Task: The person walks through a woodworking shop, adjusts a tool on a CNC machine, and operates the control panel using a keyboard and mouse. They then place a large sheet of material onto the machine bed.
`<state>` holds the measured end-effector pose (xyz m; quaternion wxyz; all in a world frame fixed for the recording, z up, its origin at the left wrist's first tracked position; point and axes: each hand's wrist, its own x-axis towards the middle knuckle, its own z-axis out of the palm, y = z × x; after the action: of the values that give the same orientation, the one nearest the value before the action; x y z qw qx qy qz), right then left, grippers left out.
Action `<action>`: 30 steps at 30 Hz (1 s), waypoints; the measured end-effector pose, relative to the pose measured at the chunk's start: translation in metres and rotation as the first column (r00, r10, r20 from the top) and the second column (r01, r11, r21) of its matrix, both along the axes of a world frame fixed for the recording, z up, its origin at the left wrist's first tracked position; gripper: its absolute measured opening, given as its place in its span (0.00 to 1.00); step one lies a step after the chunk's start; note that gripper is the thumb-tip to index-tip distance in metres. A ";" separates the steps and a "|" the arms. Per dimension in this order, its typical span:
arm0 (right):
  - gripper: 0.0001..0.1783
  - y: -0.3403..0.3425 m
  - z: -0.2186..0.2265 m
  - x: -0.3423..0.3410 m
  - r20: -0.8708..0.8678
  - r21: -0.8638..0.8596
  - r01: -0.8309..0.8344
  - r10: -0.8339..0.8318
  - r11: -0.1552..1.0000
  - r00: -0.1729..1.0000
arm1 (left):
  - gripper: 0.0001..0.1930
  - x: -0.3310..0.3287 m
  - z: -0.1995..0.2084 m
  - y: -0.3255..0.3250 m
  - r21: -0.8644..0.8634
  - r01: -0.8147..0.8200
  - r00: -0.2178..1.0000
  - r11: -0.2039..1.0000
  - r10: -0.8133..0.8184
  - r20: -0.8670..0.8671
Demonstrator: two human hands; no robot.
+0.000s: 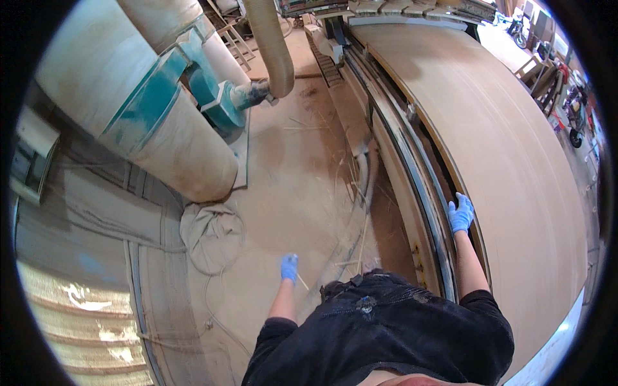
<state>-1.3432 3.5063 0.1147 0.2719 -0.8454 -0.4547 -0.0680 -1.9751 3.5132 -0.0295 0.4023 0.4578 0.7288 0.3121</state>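
Observation:
My right hand (461, 213), in a blue glove, rests at the left edge of a large, flat, tan panel (508, 167) on the right. Its fingers are apart, with the thumb toward the metal rail (421, 177) that runs alongside. No loose object shows in it. My left hand (289, 267), also gloved in blue, hangs over the dusty floor, away from the panel. It is small and slightly smeared, so its finger shape is unclear.
Left stands a dust collector with a teal housing (215, 103), large pale bags (183, 148) and a thick hose (270, 55). A crumpled cloth bag (212, 235) lies on the floor, where thin wood strips (362, 241) are scattered near the rail. Corrugated sheeting (84, 334) is at lower left.

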 end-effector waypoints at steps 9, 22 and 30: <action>0.29 0.261 0.011 0.049 0.104 -0.253 0.232 -0.212 0.939 0.972 | 0.16 -0.042 -0.057 0.044 -0.559 0.060 0.991 0.827 -0.115 -0.064; 0.43 0.442 0.009 0.061 0.011 -0.633 0.571 -0.731 0.522 0.682 | 0.16 -0.204 0.021 0.636 -0.019 0.163 0.914 0.986 -0.158 -0.374; 0.45 0.519 -0.010 0.079 0.229 -0.567 0.666 -0.684 0.485 0.692 | 0.27 0.049 0.116 0.950 0.151 0.382 0.924 0.912 -0.372 -0.087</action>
<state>-1.2644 4.0253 0.1046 -0.0588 -0.9952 -0.0785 -0.0068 -1.9258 4.4633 0.0865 0.3950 0.6301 0.6095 0.2747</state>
